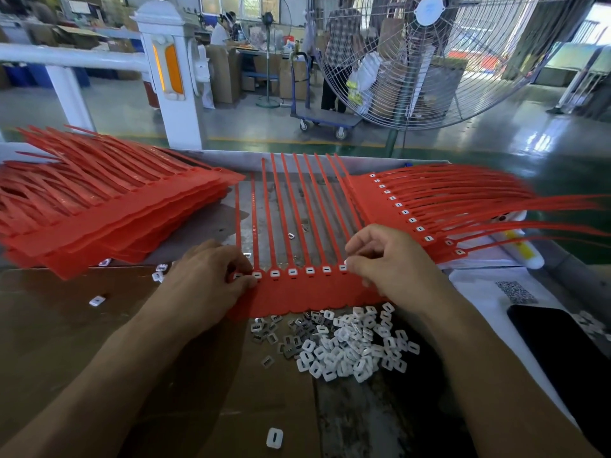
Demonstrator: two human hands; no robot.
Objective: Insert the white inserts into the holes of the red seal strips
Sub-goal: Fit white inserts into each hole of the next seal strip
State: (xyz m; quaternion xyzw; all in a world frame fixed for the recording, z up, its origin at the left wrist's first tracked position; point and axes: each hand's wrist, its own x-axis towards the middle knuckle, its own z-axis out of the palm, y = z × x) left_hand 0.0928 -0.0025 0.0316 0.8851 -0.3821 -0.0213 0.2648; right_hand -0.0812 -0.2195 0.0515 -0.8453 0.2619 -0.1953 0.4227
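Both hands work on one red strip set (297, 292) at the centre of the table (347, 424).

The set lies flat, tails pointing away; white inserts (292, 272) sit in the visible holes of its head row. The left hand (205, 276) pinches the set's left end with curled fingers; the right hand (390, 262) pinches at the right end, and an insert in its grip cannot be confirmed. A loose insert pile (350, 348) lies just below the set. Unfilled stack (99, 206) at left; filled stack (413, 206) at right. Cardboard (66, 325) covers the table's left.
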